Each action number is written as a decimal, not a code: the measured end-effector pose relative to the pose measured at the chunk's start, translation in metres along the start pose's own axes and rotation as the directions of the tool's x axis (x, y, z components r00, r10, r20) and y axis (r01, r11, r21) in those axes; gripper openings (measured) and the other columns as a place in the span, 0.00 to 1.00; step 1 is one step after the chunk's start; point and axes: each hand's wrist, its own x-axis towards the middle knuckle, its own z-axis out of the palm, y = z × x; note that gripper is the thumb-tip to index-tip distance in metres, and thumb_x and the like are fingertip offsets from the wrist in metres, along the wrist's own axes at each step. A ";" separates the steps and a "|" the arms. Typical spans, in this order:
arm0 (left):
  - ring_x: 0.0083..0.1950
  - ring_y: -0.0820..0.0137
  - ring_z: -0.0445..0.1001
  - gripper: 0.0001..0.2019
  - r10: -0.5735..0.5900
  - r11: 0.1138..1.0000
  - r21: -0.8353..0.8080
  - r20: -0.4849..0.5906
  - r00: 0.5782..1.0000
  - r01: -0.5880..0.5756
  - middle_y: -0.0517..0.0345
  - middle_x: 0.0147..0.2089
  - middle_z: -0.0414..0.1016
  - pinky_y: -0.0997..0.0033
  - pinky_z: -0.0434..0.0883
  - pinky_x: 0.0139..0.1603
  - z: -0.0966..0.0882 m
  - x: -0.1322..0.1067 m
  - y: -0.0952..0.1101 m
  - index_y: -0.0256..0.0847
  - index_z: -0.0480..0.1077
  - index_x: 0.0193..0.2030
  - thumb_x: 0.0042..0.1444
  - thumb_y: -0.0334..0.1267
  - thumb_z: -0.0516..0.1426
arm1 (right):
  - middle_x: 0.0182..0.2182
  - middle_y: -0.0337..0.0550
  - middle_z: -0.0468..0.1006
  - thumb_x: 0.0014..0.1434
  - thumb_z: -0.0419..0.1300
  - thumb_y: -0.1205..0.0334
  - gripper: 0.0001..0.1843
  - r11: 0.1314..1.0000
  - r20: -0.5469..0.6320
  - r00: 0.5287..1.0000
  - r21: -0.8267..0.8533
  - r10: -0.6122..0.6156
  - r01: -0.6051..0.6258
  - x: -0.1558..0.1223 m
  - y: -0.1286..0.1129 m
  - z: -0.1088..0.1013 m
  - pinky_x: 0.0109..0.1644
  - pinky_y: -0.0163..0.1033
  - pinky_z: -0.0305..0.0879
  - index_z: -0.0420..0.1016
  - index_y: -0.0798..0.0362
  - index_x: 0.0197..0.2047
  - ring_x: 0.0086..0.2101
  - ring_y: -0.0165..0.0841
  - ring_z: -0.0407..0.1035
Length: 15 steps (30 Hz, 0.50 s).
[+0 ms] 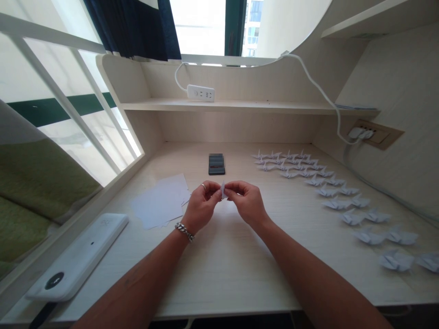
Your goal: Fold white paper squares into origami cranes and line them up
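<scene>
A small folded piece of white paper (pixel 223 190) is pinched upright between my two hands over the middle of the desk. My left hand (pixel 203 204), with a ring and a chain bracelet at the wrist, grips its left side with thumb and fingertips. From the other side, my right hand (pixel 247 201) pinches it the same way. Sheets of white paper (pixel 159 201) lie in a loose stack left of my left hand. Rows of folded white paper cranes (pixel 338 203) stand along the right of the desk.
Behind my hands lies a dark phone-like device (pixel 216 164). A long white device (pixel 82 256) rests at the desk's left edge. On the back shelf (pixel 247 106) sits a power strip (pixel 200 93), and a white cable (pixel 318 87) runs to a wall socket (pixel 379 134).
</scene>
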 end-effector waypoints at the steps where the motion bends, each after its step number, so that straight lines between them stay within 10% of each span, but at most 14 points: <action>1: 0.33 0.73 0.73 0.09 -0.002 1.000 -0.002 -0.003 1.000 0.002 0.58 0.32 0.73 0.70 0.71 0.37 0.000 0.000 0.000 0.36 0.70 0.36 0.52 0.39 0.62 | 0.29 0.44 0.80 0.49 0.66 0.60 0.08 1.000 0.007 1.000 0.002 0.009 -0.009 0.000 0.000 0.000 0.35 0.40 0.72 0.79 0.55 0.33 0.30 0.35 0.74; 15: 0.32 0.74 0.72 0.13 -0.026 0.991 -0.130 -0.080 0.996 0.015 0.59 0.31 0.73 0.72 0.70 0.35 0.003 0.001 0.004 0.35 0.69 0.35 0.46 0.38 0.66 | 0.27 0.41 0.74 0.54 0.61 0.57 0.09 0.998 0.093 0.993 -0.021 0.065 -0.064 -0.002 -0.002 0.003 0.35 0.40 0.72 0.70 0.55 0.31 0.28 0.31 0.71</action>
